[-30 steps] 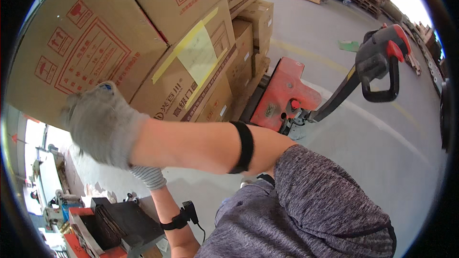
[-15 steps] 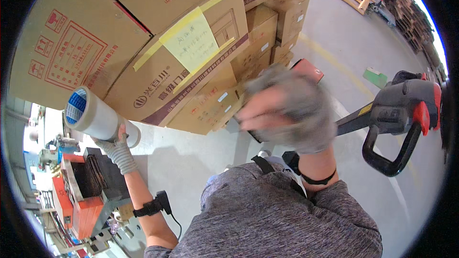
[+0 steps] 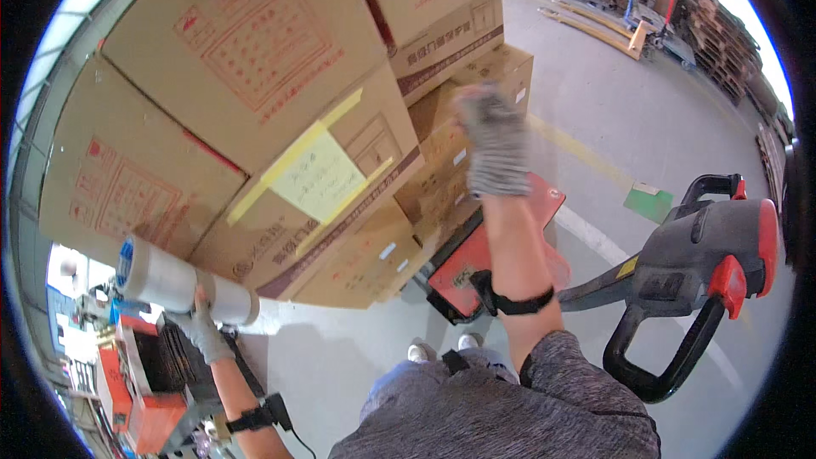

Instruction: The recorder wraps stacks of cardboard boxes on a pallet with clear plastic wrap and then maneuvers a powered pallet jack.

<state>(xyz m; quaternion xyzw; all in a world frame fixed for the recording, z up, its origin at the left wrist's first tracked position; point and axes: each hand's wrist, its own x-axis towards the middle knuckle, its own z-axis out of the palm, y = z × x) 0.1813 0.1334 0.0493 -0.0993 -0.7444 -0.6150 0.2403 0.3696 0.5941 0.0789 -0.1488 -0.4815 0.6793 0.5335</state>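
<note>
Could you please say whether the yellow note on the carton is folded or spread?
Spread: the yellow note lies flat on the carton, yellow tape strips along two opposite edges.

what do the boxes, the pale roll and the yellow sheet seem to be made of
Boxes: probably cardboard, matte brown with printed faces. Pale roll: likely plastic film, milky with slight sheen, smoothly wound. Yellow sheet: apparently paper, matte, bearing handwriting.

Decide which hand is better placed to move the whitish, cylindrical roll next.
Left, probably: the grey-gloved left hand grips the roll; the grey-gloved right hand is away from it, near brown cardboard boxes.
</note>
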